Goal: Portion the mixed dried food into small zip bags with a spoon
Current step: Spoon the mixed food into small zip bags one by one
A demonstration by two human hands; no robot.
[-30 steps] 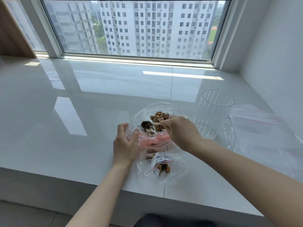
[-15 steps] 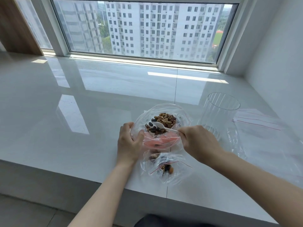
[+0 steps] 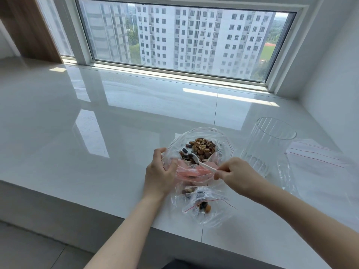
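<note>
— Two hands busy? Left hand (image 3: 158, 171) grips the large clear bag of mixed dried food (image 3: 200, 150) on the glossy white tabletop (image 3: 97, 152); right hand (image 3: 236, 176) fingers pinch the white plastic spoon (image 3: 202, 164).
— Risk: the limp bag could slump, spilling nuts.

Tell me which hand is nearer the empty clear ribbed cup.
Right. The right hand, pinching the white spoon, sits just left of the clear ribbed cup. The left hand grips the far left edge of the big food bag, farther off.
</note>
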